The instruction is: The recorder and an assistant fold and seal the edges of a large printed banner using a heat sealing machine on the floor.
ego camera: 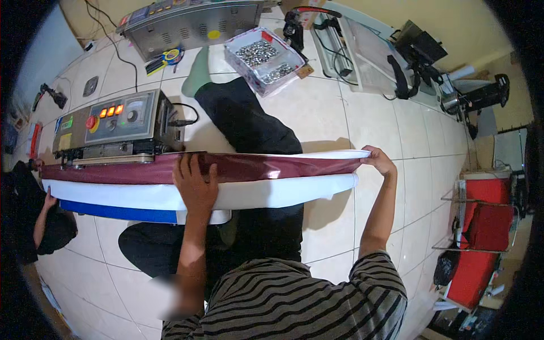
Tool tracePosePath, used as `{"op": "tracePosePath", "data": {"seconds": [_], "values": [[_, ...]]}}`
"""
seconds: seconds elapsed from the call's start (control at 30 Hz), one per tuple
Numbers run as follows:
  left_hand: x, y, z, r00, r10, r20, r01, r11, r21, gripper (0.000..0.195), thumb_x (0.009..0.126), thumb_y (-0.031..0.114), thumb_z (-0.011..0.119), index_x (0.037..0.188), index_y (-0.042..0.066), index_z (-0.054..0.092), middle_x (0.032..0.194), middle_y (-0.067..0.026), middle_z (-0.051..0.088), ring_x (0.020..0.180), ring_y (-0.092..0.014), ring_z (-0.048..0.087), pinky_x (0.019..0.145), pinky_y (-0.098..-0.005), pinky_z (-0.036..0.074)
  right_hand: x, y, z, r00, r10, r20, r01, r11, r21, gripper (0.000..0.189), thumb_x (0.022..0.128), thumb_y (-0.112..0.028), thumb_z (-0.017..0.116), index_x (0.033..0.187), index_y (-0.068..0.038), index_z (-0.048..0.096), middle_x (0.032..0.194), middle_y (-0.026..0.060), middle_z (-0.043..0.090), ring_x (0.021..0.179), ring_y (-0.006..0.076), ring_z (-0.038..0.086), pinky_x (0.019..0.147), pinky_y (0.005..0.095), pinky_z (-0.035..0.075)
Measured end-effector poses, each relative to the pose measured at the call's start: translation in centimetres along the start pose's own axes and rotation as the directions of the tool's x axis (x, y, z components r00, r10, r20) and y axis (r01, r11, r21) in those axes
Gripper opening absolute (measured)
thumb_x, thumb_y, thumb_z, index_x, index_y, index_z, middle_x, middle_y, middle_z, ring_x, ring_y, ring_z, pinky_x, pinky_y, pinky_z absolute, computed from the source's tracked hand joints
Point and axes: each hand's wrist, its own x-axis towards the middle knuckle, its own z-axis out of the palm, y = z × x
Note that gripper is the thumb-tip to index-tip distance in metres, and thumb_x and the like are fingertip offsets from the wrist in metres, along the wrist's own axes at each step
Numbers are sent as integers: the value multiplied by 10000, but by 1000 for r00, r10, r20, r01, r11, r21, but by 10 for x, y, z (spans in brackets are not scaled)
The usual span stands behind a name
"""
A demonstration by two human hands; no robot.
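A long maroon plastic sheet [255, 168] with a white layer [272, 193] along its near side runs across my lap. Its left part lies along the front of a continuous band sealer [123, 117]. My left hand [196, 180] rests on the maroon surface just right of the sealer, fingers spread and pointing away from me. At the far right end, my right hand [378, 160] pinches the sheet's corner between thumb and fingers. Below the white layer shows the sealer's blue conveyor belt [123, 212].
A co-worker's hand [50, 199] touches the white layer at far left. Ahead stand a metal machine housing [199, 34] and a divided box of small metal pieces [265, 61]. A tape measure [172, 56] lies beside the housing. Red furniture [474, 272] stands at right.
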Motion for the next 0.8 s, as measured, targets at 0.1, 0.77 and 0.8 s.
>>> {"op": "tracePosePath", "data": {"seconds": [0.1, 0.77, 0.8], "values": [[1, -2, -1, 999, 6, -41, -5, 1000, 15, 512, 871, 338, 630, 1211, -32, 535, 1279, -238, 488, 1238, -435, 402, 1019, -570, 313, -17, 17, 18, 940, -65, -334, 165, 945, 281, 402, 810, 31, 658, 1190, -48, 553, 794, 47, 668, 768, 119, 613, 802, 272, 495], [-49, 51, 0, 901, 363, 239, -324, 927, -188, 412, 881, 375, 608, 1129, 47, 616, 1195, -159, 550, 1183, -336, 472, 1034, -511, 314, 61, -8, -4, 945, 266, 193, -285, 955, 83, 168, 905, -233, 653, 861, -72, 677, 747, -8, 658, 654, 87, 606, 662, 248, 506], [-53, 49, -3, 920, 320, 225, -287, 943, -168, 412, 881, 375, 608, 1129, 47, 616, 1195, -159, 550, 1183, -336, 472, 1034, -511, 314, 67, -6, -1, 941, 284, 184, -292, 956, 18, 161, 909, -237, 650, 866, -83, 670, 734, -19, 651, 653, 78, 603, 663, 249, 506]]}}
